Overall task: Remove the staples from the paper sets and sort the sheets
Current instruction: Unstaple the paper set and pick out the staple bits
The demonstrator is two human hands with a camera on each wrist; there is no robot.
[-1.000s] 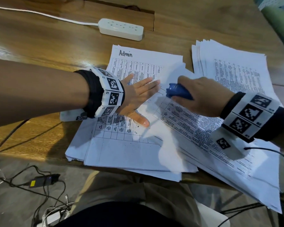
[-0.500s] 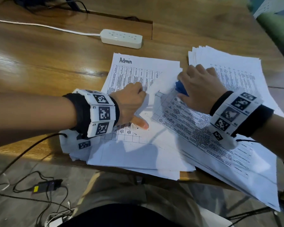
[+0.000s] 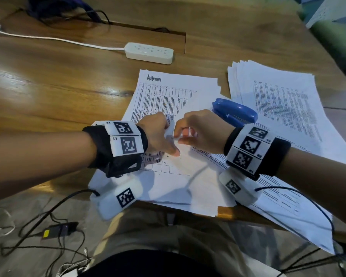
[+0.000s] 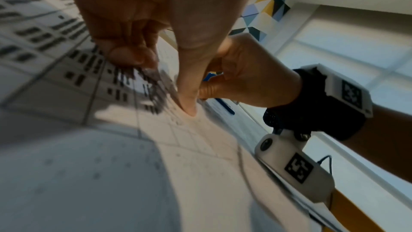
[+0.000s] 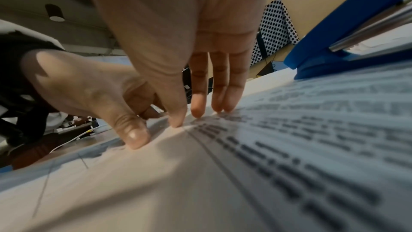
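A stapled paper set [image 3: 200, 166] lies slantwise over the table's near edge, its top corner [image 3: 169, 133] lifted between my hands. My left hand [image 3: 161, 136] has its fingers curled on that corner, and its thumb [image 4: 188, 105] presses the sheet down. My right hand [image 3: 185, 136] pinches the same corner from the right with thumb [image 5: 177, 121] and fingertips [image 5: 197, 110] on the paper. A blue stapler [image 3: 235, 112] lies on the sheets just behind my right hand, held by neither hand. No staple can be made out.
A pile headed "Admin" [image 3: 168, 90] lies under the set, and a fanned pile of printed sheets [image 3: 278, 100] sits at the right. A white power strip [image 3: 149, 52] with its cord is further back. Cables [image 3: 48, 226] trail on the floor.
My right hand has let go of the blue stapler, which now lies on the papers. Both hands have drawn together at the set's corner, and my left hand's fingers have curled.
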